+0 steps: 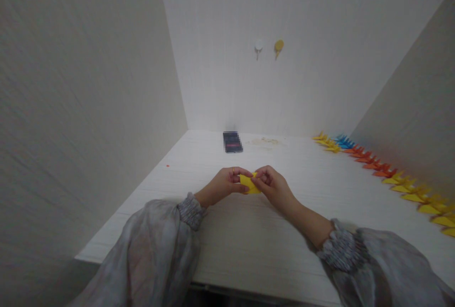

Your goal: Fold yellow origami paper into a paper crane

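Yellow paper piece (249, 185): small, partly folded, held between both hands just above the table (249, 240), near the middle of its width and toward the person's side. Exact fold shape cannot be told; fingers cover much of it.

Left hand (223, 185): grip closed on the left edge of the yellow paper piece, thumb and fingers pinching it. A ring shows on one finger. Wrist lies low over the table; loose grey sleeve (159, 245) gathered at the cuff.

Right hand (273, 187): grip closed on the right edge of the same piece, fingertips meeting those of the left hand over the paper. Forearm bare to a matching grey cuff.

Table: pale wood-grain surface, set in a corner between light walls.

Row of folded paper figures (387, 174): lined along the right wall on the table, well apart from the hands; yellow at the far end, then blue, orange-red, then yellow again nearest the person.

Dark object (232, 141): blurred, at the far side of the table, near the back wall.

Two wall hooks (269, 48): one white, one yellow, side by side on the back wall.
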A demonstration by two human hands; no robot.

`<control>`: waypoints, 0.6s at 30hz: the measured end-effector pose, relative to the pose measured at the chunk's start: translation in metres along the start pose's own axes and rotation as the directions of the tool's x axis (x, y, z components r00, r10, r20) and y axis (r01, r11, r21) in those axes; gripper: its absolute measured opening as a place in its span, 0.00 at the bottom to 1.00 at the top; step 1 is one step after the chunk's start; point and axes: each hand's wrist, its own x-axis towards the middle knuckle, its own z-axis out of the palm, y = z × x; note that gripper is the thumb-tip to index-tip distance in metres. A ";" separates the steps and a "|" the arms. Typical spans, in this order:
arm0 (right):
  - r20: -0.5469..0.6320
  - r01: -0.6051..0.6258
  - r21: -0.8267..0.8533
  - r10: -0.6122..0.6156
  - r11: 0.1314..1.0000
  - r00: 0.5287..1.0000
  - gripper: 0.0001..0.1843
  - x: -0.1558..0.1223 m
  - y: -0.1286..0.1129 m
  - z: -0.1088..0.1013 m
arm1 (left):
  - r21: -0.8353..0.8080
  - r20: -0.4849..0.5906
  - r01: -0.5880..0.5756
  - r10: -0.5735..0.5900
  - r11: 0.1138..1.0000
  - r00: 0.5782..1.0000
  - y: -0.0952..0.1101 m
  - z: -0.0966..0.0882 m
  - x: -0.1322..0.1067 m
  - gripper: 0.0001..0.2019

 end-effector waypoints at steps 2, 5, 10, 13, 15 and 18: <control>0.004 0.002 0.017 -0.002 1.000 1.000 0.12 0.000 0.001 0.000 | -0.005 -0.005 0.001 -0.001 1.000 1.000 0.000 0.000 0.000 0.20; 0.010 -0.007 0.065 0.006 0.998 1.000 0.11 0.000 -0.002 0.000 | -0.006 0.001 0.004 -0.004 1.000 1.000 0.001 0.001 0.000 0.20; -0.008 -0.052 0.108 0.054 0.993 0.999 0.12 0.000 -0.009 0.002 | -0.007 -0.008 -0.051 0.051 0.999 0.999 0.001 0.002 0.000 0.22; -0.039 -0.059 0.160 0.067 0.985 0.997 0.13 0.001 -0.012 0.002 | -0.004 0.000 -0.067 0.067 0.998 0.998 0.001 0.002 0.000 0.25; -0.048 -0.058 0.222 0.071 0.973 0.996 0.15 0.002 -0.013 0.002 | -0.004 0.012 -0.053 0.053 0.999 0.999 0.000 0.002 -0.001 0.26; -0.050 -0.066 0.272 0.083 0.960 0.995 0.16 0.002 -0.014 0.002 | -0.008 0.023 -0.021 0.021 1.000 1.000 -0.001 0.001 -0.001 0.26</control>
